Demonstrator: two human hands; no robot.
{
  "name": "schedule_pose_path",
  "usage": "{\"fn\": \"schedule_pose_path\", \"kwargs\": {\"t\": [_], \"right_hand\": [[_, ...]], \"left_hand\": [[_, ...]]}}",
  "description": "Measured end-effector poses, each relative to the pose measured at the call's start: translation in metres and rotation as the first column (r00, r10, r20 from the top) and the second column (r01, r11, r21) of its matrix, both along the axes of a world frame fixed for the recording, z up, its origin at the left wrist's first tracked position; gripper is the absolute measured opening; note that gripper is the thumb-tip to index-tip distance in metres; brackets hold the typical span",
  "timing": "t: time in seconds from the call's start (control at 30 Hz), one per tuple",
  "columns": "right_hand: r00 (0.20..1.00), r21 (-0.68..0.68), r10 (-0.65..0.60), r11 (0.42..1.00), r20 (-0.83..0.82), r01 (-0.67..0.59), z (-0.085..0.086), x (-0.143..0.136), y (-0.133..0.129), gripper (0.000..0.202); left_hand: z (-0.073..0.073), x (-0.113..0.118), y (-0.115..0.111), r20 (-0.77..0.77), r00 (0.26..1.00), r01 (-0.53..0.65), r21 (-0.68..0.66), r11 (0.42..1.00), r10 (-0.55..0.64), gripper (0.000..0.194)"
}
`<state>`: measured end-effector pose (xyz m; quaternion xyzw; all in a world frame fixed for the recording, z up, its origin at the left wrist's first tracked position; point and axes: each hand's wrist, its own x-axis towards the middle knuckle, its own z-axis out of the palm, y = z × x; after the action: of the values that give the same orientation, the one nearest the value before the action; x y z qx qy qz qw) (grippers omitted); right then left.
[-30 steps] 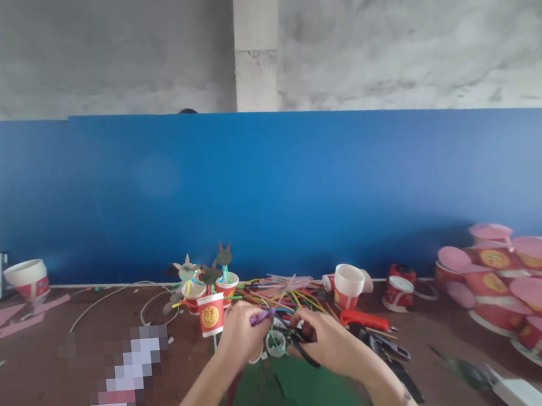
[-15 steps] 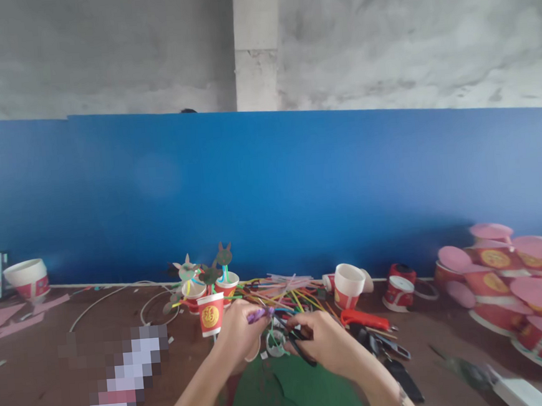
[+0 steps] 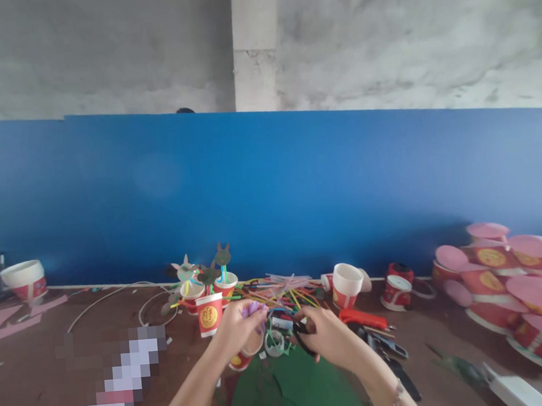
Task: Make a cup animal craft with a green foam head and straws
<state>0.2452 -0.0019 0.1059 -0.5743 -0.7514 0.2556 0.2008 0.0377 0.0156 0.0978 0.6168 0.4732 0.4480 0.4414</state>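
My left hand [image 3: 238, 328] is closed on small purple strips [image 3: 256, 310], possibly pieces of drinking straw. A red and white paper cup [image 3: 240, 360] stands just below that hand. The fingers of my right hand [image 3: 322, 331] are through the black handles of scissors [image 3: 305, 339]; the blades are hard to make out. Between my hands lies a roll of clear tape [image 3: 274, 343] with green scraps beside it. Behind them spreads a heap of coloured straws [image 3: 282, 285]. A sheet of green paper [image 3: 295, 389] lies nearest me.
Paper cups with animal-head cutouts [image 3: 222, 255] stand at the left of the straws. An upright cup [image 3: 347, 283] and a red-handled cutter [image 3: 362, 318] are on the right. Pink-topped cups [image 3: 538, 294] are stacked far right. A blue partition [image 3: 270, 190] rises behind the table.
My hands have drawn apart: the scissors have moved away from the purple strips and down to the right. The cup below my left hand shows more fully.
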Motion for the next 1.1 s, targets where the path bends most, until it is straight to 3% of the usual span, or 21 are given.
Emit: {"fn": "schedule_pose_path", "kwargs": {"t": [0.13,0.2,0.37,0.43,0.5,0.57,0.63,0.7,0.87,1.1], "right_hand": [[0.945,0.071,-0.087,0.995,0.316,0.068,-0.015,-0.002,0.008,0.025],[0.899,0.026,-0.088,0.996,0.430,0.085,-0.021,-0.004,0.009,0.029],[0.850,-0.113,0.017,0.992,0.526,0.050,-0.022,-0.009,0.005,0.025],[0.865,-0.026,-0.036,0.998,0.501,0.057,-0.018,-0.012,0.005,0.020],[0.932,0.083,-0.085,0.995,0.354,0.059,-0.014,-0.015,0.007,0.025],[0.996,0.122,-0.034,0.992,0.087,0.023,-0.010,-0.020,0.008,0.031],[0.986,0.131,0.060,0.991,-0.153,-0.040,-0.006,-0.024,0.007,0.026],[0.960,0.160,0.117,0.984,-0.254,-0.078,-0.003,-0.027,0.004,0.020],[0.990,0.300,0.128,0.948,-0.056,-0.106,0.003,-0.031,-0.008,0.016],[0.968,0.390,0.039,0.911,0.246,-0.136,0.004,-0.037,-0.015,0.013]], "left_hand": [[0.008,0.002,-0.007,0.186,0.982,0.053,-0.159,0.986,-0.023,0.030],[0.010,0.003,-0.009,0.243,0.970,0.073,-0.215,0.974,-0.019,0.030],[0.008,0.003,-0.009,0.334,0.942,0.083,-0.250,0.965,0.006,0.033],[0.006,0.004,-0.009,0.351,0.936,0.082,-0.247,0.966,0.011,0.032],[0.005,0.006,-0.009,0.354,0.935,0.084,-0.245,0.966,0.008,0.030],[0.005,0.007,-0.009,0.353,0.936,0.080,-0.241,0.967,0.010,0.028],[0.004,0.010,-0.009,0.388,0.922,0.082,-0.246,0.966,0.021,0.026],[0.003,0.012,-0.009,0.474,0.880,0.117,-0.262,0.958,0.022,0.025],[-0.002,0.014,-0.009,0.644,0.765,0.211,-0.294,0.932,0.030,0.023],[-0.010,0.015,-0.004,0.649,0.761,0.238,-0.283,0.929,0.003,0.021]]}}
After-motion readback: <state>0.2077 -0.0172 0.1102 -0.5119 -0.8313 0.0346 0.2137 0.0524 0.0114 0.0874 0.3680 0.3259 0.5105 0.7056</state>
